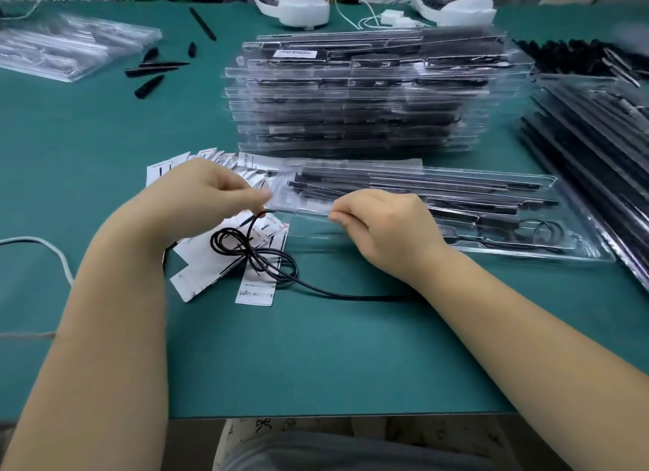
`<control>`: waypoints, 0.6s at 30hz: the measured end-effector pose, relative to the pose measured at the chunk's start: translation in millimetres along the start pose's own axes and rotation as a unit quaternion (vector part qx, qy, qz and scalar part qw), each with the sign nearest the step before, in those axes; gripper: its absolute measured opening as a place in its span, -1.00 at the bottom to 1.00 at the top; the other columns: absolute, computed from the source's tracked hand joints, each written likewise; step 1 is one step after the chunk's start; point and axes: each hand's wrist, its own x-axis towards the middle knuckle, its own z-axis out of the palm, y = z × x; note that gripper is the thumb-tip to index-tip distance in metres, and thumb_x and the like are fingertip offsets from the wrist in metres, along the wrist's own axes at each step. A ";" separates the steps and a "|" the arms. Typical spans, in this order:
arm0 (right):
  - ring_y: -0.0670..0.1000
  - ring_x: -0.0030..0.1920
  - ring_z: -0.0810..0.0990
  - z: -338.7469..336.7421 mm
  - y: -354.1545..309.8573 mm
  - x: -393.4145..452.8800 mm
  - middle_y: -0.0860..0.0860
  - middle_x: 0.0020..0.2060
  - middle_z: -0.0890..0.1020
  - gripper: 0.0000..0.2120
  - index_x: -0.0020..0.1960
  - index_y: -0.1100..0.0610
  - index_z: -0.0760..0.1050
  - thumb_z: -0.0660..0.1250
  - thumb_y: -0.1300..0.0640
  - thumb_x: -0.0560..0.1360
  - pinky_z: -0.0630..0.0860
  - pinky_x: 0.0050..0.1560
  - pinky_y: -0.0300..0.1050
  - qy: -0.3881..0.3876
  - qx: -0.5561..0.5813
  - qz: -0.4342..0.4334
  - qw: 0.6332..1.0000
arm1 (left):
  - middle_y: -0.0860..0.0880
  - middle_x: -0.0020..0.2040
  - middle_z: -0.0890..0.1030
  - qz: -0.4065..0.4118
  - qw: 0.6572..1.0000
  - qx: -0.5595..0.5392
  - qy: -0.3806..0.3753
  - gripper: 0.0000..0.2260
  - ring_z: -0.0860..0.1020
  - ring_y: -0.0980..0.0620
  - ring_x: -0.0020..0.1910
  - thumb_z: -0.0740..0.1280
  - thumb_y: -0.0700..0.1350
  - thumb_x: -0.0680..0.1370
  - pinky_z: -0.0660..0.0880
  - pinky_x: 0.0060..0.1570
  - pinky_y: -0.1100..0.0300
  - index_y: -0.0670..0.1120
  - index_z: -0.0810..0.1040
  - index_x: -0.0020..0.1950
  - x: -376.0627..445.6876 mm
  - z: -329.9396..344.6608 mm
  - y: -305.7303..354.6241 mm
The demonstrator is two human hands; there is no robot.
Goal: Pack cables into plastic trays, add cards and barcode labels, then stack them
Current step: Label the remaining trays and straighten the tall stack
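Fingers of your right hand [379, 224] curl into a loose fist, thumb and forefinger pinching at the near edge of the clear tray [526, 224]; whether they hold the black cable [267, 259] or only the plastic is hard to make out. Your left hand [210, 196] pinches the cable's thin end between its fingertips, which blur where they meet the tray's left edge. Just below those fingertips the cable lies coiled on the scattered white cards [253, 291], and its long run passes under your right wrist, hidden from there. Beyond your fingers the tray holds black strips and a coiled cable. Farther back stands the stack of filled trays [351, 94], one barcode label [294, 53] on top, its print unreadable.
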 end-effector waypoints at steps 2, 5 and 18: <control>0.15 -0.33 0.64 0.9 1.3 0.8 0.11 -0.29 0.67 -0.87 -0.17 0.30 0.62 0.35 0.26 0.48 0.56 -0.42 0.00 0.000 -0.006 0.012 1.000 | 0.12 -0.45 0.55 0.022 0.998 0.039 -0.049 -0.82 0.40 0.20 -0.49 0.44 0.24 0.33 0.35 -0.39 0.24 0.16 0.65 -0.27 -2.1 2.2 4.0; 0.16 -0.28 0.64 2.6 0.8 2.8 0.11 -0.25 0.68 -0.85 -0.14 0.28 0.63 0.34 0.21 0.50 0.57 -0.36 0.01 -0.015 -0.024 0.026 0.999 | 0.12 -0.48 0.53 0.058 0.986 0.088 -0.130 -0.89 0.37 0.21 -0.51 0.50 0.11 0.33 0.30 -0.43 0.33 0.14 0.64 -0.31 -6.2 10.6 12.4; -0.44 0.23 0.18 -79.7 63.1 -9.3 -0.41 0.31 0.26 -0.42 0.10 -0.46 0.40 0.55 0.04 0.27 0.10 0.20 -0.43 -0.347 0.100 0.251 0.898 | 0.11 -0.16 0.69 0.069 0.953 0.003 -0.296 -0.54 0.64 0.12 -0.21 0.33 0.43 0.26 0.53 -0.15 0.26 0.11 0.70 -0.13 -14.8 12.8 22.1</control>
